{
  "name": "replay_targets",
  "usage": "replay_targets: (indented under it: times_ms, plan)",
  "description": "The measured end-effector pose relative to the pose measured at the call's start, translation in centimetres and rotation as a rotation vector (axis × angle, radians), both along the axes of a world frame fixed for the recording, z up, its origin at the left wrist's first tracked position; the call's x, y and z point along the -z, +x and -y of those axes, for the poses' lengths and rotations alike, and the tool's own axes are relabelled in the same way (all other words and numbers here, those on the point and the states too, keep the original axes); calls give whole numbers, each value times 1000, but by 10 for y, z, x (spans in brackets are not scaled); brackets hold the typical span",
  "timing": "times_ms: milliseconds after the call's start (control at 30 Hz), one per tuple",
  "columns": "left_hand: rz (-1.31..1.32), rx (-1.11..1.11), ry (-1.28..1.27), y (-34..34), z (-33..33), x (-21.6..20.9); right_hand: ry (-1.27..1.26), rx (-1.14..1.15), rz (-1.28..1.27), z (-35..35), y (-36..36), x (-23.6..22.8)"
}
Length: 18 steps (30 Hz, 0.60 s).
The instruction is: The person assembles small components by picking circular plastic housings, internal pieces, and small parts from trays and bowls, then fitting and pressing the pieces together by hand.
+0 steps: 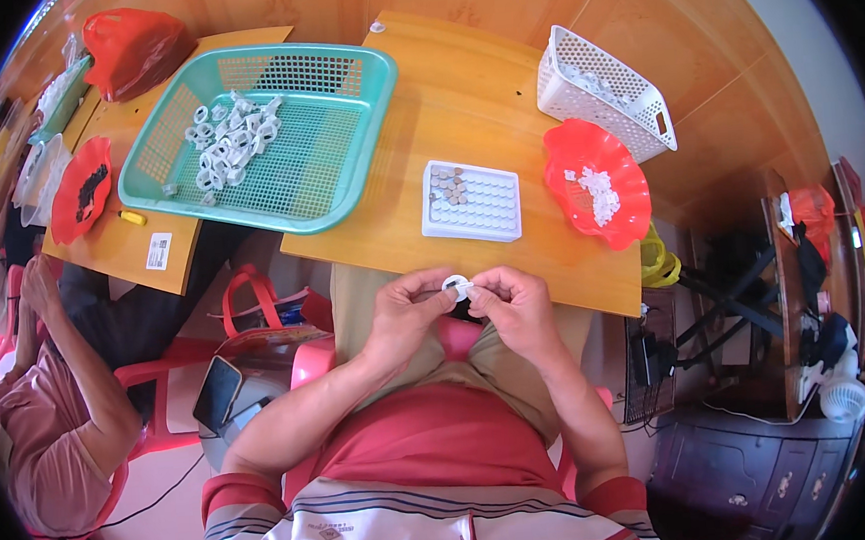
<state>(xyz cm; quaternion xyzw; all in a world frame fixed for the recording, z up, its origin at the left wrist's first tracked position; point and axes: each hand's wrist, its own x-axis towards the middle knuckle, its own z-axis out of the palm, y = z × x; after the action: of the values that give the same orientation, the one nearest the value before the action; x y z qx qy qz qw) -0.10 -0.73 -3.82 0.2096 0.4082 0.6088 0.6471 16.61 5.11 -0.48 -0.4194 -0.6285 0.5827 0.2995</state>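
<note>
Over my lap, just off the table's front edge, my left hand [410, 307] pinches a white ring-shaped plastic part [450, 283] between thumb and fingertips. My right hand [511, 307] is closed at the ring's right side, its thumb and forefinger on a small white piece [468, 286] that touches the ring. Whether that piece is separate from the ring, I cannot tell. Beyond my hands lies a white tray [495, 227] with rows of small pockets; several grey-brown round pieces [452, 184] sit at its left. A red scalloped bowl [632, 196] to the right holds small white pieces [600, 196].
A green basket [353, 210] with a heap of white ring parts [233, 138] spans two tables at left. A white perforated basket [606, 92] stands far right. Another red bowl [67, 210] holds dark pieces beside a yellow-handled tool [133, 218]. Another person [67, 426] sits at left.
</note>
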Motion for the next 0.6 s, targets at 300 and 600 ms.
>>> replay_targets:
  times_ms: [300, 600]
  plan:
    - [-139, 25, -5, 1, 2, -5, 24, 118, 29, 9, -12, 0]
    - [-128, -4, 74, 4, 2, 0, 184, 149, 117, 12, -18, 10]
